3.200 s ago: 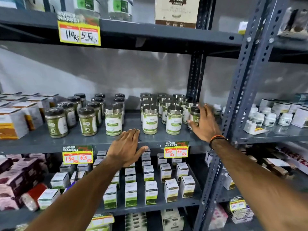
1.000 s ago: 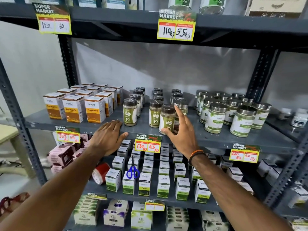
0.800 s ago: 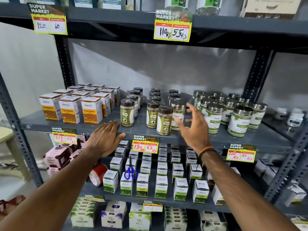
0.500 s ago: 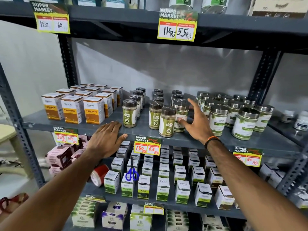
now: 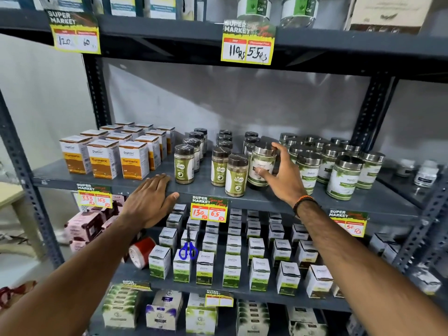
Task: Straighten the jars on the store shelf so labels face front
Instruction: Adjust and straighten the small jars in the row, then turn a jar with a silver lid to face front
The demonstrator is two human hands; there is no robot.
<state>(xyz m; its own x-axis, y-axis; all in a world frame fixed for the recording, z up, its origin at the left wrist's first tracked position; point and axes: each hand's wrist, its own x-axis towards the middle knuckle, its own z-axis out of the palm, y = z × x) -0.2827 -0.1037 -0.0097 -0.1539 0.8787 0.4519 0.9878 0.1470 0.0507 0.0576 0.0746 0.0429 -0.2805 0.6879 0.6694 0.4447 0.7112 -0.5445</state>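
Observation:
On the grey middle shelf (image 5: 271,202) stand several dark-lidded green jars (image 5: 219,166) in rows and, to their right, several steel-lidded jars (image 5: 345,177) with white-green labels. My right hand (image 5: 282,175) grips one steel-lidded jar (image 5: 261,163) at the front, tilted to the right, thumb on its label and fingers behind its lid. It stands right beside a dark-lidded jar (image 5: 236,175). My left hand (image 5: 150,200) lies flat on the shelf's front edge, fingers spread, holding nothing, just left of the front-left dark-lidded jar (image 5: 184,163).
Orange turmeric boxes (image 5: 105,158) fill the shelf's left. Price tags (image 5: 209,210) hang on the shelf edges. The shelf below holds small white-green boxes (image 5: 231,270), blue-handled scissors (image 5: 188,249) and a red tape roll (image 5: 140,252). Grey uprights (image 5: 373,110) frame the bay.
My right hand has moved from the dark-lidded jars to the right and closed on a steel-lidded jar, tilting it. My left hand has stayed on the shelf edge.

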